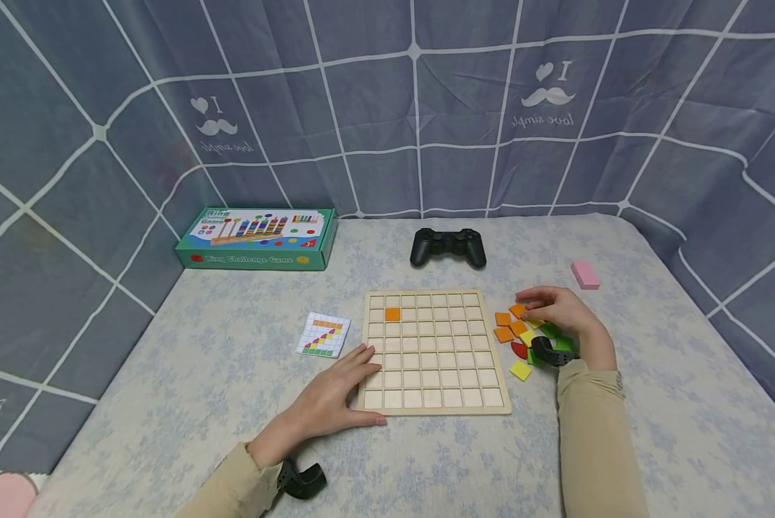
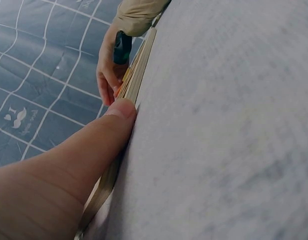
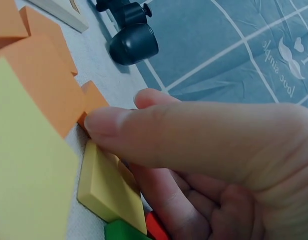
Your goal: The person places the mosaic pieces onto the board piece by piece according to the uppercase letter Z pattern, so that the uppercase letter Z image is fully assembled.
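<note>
A square wooden grid board (image 1: pixel 439 413) lies flat on the table, with one orange square tile (image 1: pixel 393 314) in its upper-left part. My left hand (image 1: pixel 332 399) rests at the board's lower-left corner, fingers extended on the left edge and thumb (image 2: pixel 104 137) against the front edge. To the right of the board, my right hand (image 1: pixel 562 311) is over a loose pile of tiles. Its thumb (image 3: pixel 144 135) and fingers close about another orange tile (image 3: pixel 94 97); the far side of that grip is hidden. A yellow tile (image 3: pixel 111 187) lies just beneath the thumb.
A pattern card (image 1: pixel 324 334) lies left of the board. Behind it stands a green game box (image 1: pixel 257 241). A black game controller (image 1: pixel 448 247) lies beyond the board, and a pink block (image 1: pixel 584 275) at the right. Loose yellow (image 1: pixel 520 370) and red (image 1: pixel 519 350) tiles edge the pile.
</note>
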A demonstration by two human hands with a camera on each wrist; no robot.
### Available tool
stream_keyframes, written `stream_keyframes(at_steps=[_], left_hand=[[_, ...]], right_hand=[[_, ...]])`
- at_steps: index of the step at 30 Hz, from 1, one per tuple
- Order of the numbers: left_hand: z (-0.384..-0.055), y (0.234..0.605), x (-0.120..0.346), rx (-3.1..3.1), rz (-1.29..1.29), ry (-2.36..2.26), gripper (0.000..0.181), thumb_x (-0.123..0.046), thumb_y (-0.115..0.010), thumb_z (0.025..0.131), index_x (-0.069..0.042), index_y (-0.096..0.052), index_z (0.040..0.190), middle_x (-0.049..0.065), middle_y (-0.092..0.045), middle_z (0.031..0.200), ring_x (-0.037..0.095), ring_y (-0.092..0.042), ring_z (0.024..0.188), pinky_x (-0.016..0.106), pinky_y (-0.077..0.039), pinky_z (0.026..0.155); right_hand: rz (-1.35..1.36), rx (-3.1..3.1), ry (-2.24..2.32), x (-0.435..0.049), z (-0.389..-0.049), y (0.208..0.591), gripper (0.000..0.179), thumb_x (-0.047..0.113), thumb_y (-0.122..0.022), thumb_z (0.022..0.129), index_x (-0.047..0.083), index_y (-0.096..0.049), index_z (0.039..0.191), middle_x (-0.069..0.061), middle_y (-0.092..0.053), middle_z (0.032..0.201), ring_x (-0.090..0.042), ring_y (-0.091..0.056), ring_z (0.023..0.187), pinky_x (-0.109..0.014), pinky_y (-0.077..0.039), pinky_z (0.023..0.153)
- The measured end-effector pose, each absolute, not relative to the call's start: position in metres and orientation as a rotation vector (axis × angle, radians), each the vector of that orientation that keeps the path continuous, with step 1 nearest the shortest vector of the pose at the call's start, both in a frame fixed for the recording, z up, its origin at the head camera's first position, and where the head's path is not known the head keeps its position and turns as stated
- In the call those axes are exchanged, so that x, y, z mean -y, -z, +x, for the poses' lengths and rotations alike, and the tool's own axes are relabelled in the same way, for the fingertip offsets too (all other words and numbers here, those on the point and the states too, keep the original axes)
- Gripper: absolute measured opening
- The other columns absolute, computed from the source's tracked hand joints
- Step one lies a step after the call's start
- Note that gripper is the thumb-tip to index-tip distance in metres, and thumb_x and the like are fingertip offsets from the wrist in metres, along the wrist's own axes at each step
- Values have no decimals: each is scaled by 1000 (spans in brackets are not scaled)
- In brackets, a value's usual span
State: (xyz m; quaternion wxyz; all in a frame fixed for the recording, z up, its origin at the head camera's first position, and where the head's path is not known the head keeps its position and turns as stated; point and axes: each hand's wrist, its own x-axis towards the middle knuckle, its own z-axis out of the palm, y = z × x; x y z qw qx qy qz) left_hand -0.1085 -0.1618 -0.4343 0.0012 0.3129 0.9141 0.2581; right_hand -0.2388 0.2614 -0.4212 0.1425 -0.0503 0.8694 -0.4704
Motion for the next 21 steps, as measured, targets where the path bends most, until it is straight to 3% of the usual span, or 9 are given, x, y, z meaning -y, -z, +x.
stream_keyframes(at_steps=[21], left_hand=[[-109,434,162,-2868,978,-800,82,-63,-67,74,-7,-54,131,12,-32,149,23,-22,140,44,-30,107]], right_hand=[[-166,-2508,1325,-256,-238,415,47,8,-70,83,-6,-55,125,-22,-59,113,-24,-57,91,-23,-51,73]])
